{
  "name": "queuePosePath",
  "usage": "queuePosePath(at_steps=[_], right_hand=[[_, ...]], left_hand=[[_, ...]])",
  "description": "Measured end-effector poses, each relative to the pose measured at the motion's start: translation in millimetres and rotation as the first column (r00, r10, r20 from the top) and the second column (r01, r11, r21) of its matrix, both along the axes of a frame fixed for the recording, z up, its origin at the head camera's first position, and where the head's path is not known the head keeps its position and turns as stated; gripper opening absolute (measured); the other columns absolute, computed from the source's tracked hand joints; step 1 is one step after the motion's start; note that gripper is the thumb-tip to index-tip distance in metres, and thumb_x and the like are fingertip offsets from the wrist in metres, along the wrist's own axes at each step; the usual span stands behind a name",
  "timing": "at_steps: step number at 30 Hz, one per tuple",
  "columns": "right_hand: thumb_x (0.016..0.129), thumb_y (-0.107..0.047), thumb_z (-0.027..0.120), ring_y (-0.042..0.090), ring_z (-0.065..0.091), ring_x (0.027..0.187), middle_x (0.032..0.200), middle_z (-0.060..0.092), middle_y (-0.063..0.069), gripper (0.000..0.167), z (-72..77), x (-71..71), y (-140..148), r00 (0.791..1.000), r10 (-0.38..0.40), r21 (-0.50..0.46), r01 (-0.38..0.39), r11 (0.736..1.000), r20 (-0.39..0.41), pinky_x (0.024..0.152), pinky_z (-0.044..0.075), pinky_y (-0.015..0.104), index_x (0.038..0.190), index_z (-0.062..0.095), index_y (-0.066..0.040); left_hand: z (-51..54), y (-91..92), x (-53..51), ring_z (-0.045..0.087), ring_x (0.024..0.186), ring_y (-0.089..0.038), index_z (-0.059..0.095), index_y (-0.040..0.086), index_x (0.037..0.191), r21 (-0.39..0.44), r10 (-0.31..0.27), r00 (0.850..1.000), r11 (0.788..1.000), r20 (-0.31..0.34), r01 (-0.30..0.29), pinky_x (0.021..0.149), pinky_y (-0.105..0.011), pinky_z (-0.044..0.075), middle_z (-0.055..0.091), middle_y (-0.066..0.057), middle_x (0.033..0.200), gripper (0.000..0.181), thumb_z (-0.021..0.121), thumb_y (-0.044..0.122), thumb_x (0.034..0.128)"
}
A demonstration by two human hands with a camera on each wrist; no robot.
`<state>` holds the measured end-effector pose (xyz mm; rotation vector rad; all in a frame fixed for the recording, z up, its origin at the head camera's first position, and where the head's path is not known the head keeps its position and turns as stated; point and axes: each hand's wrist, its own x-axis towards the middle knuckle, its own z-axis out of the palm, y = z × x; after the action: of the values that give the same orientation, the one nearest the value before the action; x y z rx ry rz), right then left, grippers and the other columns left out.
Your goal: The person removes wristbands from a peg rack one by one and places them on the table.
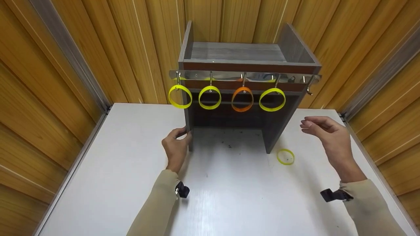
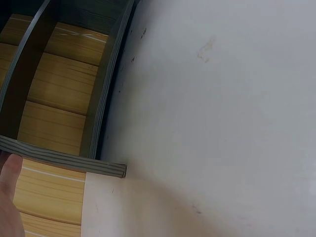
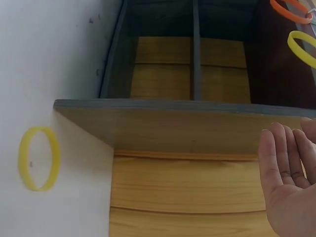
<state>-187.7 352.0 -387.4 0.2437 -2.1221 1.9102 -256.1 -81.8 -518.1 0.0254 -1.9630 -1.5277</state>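
Observation:
My left hand [image 1: 177, 144] holds the front edge of the left side panel of a grey wooden shelf unit [image 1: 236, 67]. In the left wrist view a finger [image 2: 11, 173] touches that panel, while the rest of the grip is hidden. Raised to the right of the unit, my right hand [image 1: 334, 142] holds nothing, its fingers slightly bent and near the thumb. Below and left of it a yellow ring [image 1: 278, 157] lies on the white table. Three yellow rings [image 1: 210, 107] and one orange ring [image 1: 242, 109] hang from hooks on the metal rail [image 1: 226, 76].
At the rail's right end is another hook [image 1: 309, 90]. The shelf unit stands on the white table [image 1: 131, 196], near the wood-patterned back wall [image 1: 124, 49]. Small dark specks dot the tabletop under the unit. Metal strips [image 1: 75, 59] run along the side walls.

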Motion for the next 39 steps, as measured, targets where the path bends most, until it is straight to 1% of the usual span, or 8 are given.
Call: queuePosePath(at_steps=[3,7,9,13,20,26,31,39], right_hand=[[0.101,-0.005,0.073,0.021,0.076,0.101,0.115,0.075,0.013,0.03,6.7,-1.4,-8,0.999,-0.013,0.007,0.013,1.0,-0.036,0.091,0.06,0.029,0.124,0.068,0.013],[0.1,-0.002,0.073,0.024,0.076,0.1,0.114,0.075,0.016,0.031,13.9,-4.2,-16,0.997,-0.023,-0.011,0.022,1.0,-0.068,0.09,0.061,0.032,0.123,0.066,0.017],[0.1,-0.003,0.073,0.024,0.076,0.1,0.114,0.076,0.016,0.031,17.1,-4.8,-20,0.997,-0.025,-0.012,0.024,1.0,-0.072,0.09,0.061,0.031,0.123,0.066,0.016],[0.1,-0.006,0.074,0.023,0.076,0.101,0.113,0.076,0.014,0.03,22.2,-6.4,-25,0.996,-0.03,0.014,0.032,0.999,-0.086,0.091,0.061,0.029,0.123,0.068,0.013],[0.099,0.002,0.073,0.024,0.077,0.101,0.112,0.077,0.015,0.025,26.8,-11.6,-34,0.991,0.02,-0.046,-0.026,0.999,-0.133,0.089,0.062,0.031,0.121,0.069,0.013],[0.097,0.002,0.075,0.029,0.076,0.101,0.111,0.077,0.017,0.026,29.8,-14.5,-40,0.992,0.001,-0.063,-0.009,0.998,-0.13,0.089,0.062,0.032,0.119,0.068,0.015],[0.097,0.003,0.075,0.026,0.077,0.099,0.112,0.077,0.018,0.027,32.0,-17.3,-46,0.991,0.003,-0.044,-0.009,0.999,-0.135,0.09,0.061,0.032,0.12,0.068,0.015],[0.095,0.001,0.078,0.025,0.077,0.099,0.111,0.077,0.016,0.031,33.8,-21.1,-53,0.992,0.022,-0.015,-0.024,1.0,-0.126,0.094,0.06,0.032,0.122,0.069,0.013]], left_hand=[[1.1,0.9,-0.2,0.078,0.092,-0.028,0.08,-0.001,0.098,0.005,0.004,1.0,1.0,0.005,-0.004,0.083,-0.052,0.063,0.08,-0.011,0.096,0.017,0.084,-0.008,0.0828],[2.3,1.6,0.1,0.078,0.091,-0.027,0.081,0.0,0.098,-0.005,0.012,1.0,1.0,0.005,-0.012,0.082,-0.05,0.064,0.08,-0.01,0.096,0.018,0.085,-0.008,0.0825],[2.0,1.7,0.1,0.078,0.092,-0.026,0.081,0.0,0.098,-0.01,0.013,1.0,1.0,0.002,-0.013,0.082,-0.05,0.064,0.08,-0.01,0.096,0.018,0.084,-0.008,0.0826],[1.6,2.0,-0.1,0.078,0.092,-0.028,0.08,-0.001,0.098,-0.004,0.006,1.0,1.0,-0.005,-0.006,0.083,-0.054,0.063,0.08,-0.011,0.097,0.018,0.084,-0.008,0.0827],[0.9,2.8,-0.7,0.078,0.092,-0.028,0.08,0.0,0.099,0.003,0.006,1.0,1.0,0.008,-0.006,0.084,-0.055,0.063,0.08,-0.011,0.097,0.018,0.084,-0.007,0.0833],[0.6,2.8,-0.1,0.078,0.092,-0.028,0.08,0.0,0.097,-0.008,0.009,1.0,1.0,-0.013,-0.01,0.083,-0.053,0.063,0.08,-0.01,0.097,0.017,0.083,-0.008,0.0831],[1.1,2.3,-0.5,0.078,0.091,-0.029,0.08,0.0,0.097,-0.007,0.009,1.0,1.0,-0.024,-0.009,0.083,-0.055,0.063,0.08,-0.011,0.096,0.017,0.084,-0.008,0.0825],[-0.1,2.3,-0.5,0.078,0.091,-0.027,0.08,-0.001,0.097,-0.025,0.019,1.0,0.999,-0.02,-0.02,0.083,-0.05,0.064,0.08,-0.01,0.096,0.018,0.084,-0.009,0.0811]])
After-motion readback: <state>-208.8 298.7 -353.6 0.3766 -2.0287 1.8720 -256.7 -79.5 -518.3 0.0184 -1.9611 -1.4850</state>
